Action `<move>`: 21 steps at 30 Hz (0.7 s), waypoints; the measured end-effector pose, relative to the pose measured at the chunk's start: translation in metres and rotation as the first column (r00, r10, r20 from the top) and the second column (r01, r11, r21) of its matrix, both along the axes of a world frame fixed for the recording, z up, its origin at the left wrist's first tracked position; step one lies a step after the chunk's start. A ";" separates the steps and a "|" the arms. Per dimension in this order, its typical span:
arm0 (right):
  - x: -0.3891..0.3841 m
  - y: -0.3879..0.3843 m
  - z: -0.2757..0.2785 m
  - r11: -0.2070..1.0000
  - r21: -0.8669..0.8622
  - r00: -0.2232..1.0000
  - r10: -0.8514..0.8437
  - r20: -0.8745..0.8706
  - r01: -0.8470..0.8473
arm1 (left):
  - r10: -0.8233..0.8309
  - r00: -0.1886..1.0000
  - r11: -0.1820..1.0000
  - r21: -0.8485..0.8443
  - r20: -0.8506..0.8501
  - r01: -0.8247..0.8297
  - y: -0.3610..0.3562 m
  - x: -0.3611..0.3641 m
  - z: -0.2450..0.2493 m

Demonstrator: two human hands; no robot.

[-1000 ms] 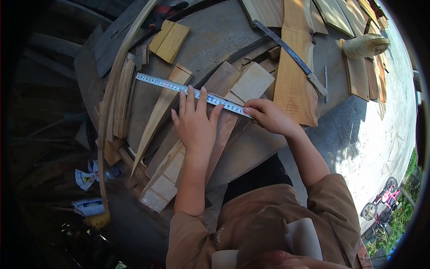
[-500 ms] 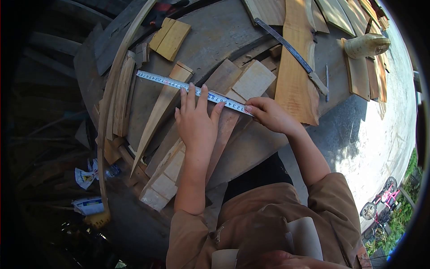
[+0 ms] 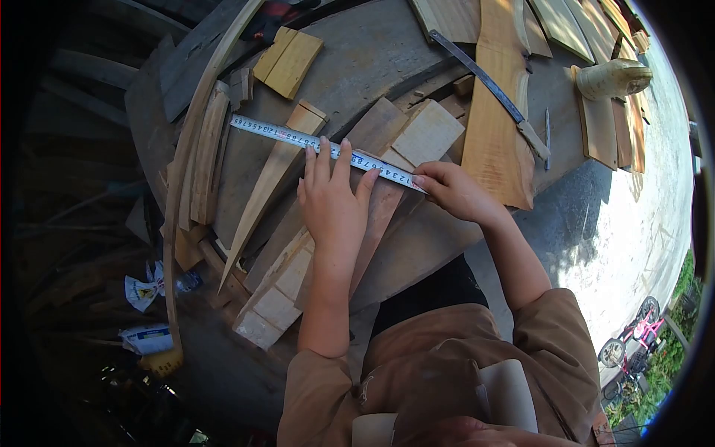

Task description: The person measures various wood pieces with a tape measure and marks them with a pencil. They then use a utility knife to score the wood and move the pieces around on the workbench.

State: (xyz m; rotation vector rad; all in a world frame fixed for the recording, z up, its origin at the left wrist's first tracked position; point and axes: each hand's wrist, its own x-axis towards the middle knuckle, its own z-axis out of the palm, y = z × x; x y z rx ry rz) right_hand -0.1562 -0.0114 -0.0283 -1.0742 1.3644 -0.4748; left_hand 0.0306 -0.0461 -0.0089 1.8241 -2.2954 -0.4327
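A white ruler strip [image 3: 261, 128] with numbers lies slanting across several wood pieces. My left hand [image 3: 333, 192] rests on its middle, fingers spread and pressed flat over it. The strip's right end is pinched between the thumb and fingers of my right hand [image 3: 449, 190]. Beneath it are a tapered wooden wedge [image 3: 272, 175] and a stack of boards, with a pale block [image 3: 427, 134] just above my right hand. Several narrow wood strips [image 3: 206, 164] stand near the ruler's far left end.
A long curved strip [image 3: 181, 149] runs down the left side. A yellowish block [image 3: 289, 62] lies at the upper left. On the right are a wide plank [image 3: 488, 127], a dark square tool [image 3: 477, 71], a pen-like item [image 3: 547, 138] and a plastic bottle [image 3: 611, 79].
The whole scene has shifted slightly to the right in view. Both hands keep nearly the same places on the ruler strip.
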 end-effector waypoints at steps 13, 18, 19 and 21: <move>0.000 -0.001 0.003 1.000 0.000 1.000 -0.005 0.013 0.005 | -0.010 1.000 1.000 -0.015 -0.020 0.010 0.000 0.001 -0.001; -0.001 -0.001 0.000 1.000 0.016 1.000 -0.001 0.027 0.001 | -0.012 1.000 1.000 -0.016 -0.003 0.012 0.000 0.000 0.001; -0.001 -0.001 0.000 1.000 -0.026 1.000 0.003 0.023 -0.002 | -0.010 1.000 1.000 -0.015 -0.004 0.010 -0.001 0.000 0.001; -0.002 -0.001 0.000 1.000 -0.003 0.999 0.004 0.033 -0.004 | -0.008 1.000 1.000 -0.013 -0.005 0.008 0.000 0.000 0.000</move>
